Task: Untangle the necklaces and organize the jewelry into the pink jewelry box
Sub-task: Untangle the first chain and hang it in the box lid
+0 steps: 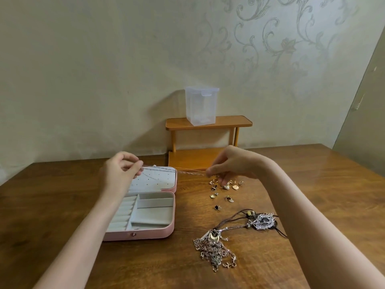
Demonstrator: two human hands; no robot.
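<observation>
The left hand (121, 171) is raised above the far left corner of the pink jewelry box (143, 213), fingers curled and pinching one end of a thin silver chain (173, 171). The box lies open on the wooden table (62, 205), its perforated pale lid lying back behind the grey-lined tray, which has ring rolls on the left and open compartments on the right. The chain stretches taut across the far edge of the box's lid and out past its right side to the right hand (229, 165), whose thumb and fingertips pinch the other end. Just under that hand, to the right of the box, small earrings and charms (224, 189) are scattered on the table. Nearer the person, still right of the box, lies a tangled heap of necklaces (216, 247), with a silver feather pendant (263, 221) and dark cords at its far right. Behind the box, against the wall, stands a small orange wooden shelf (208, 122) with a clear plastic container (201, 106) on top.
</observation>
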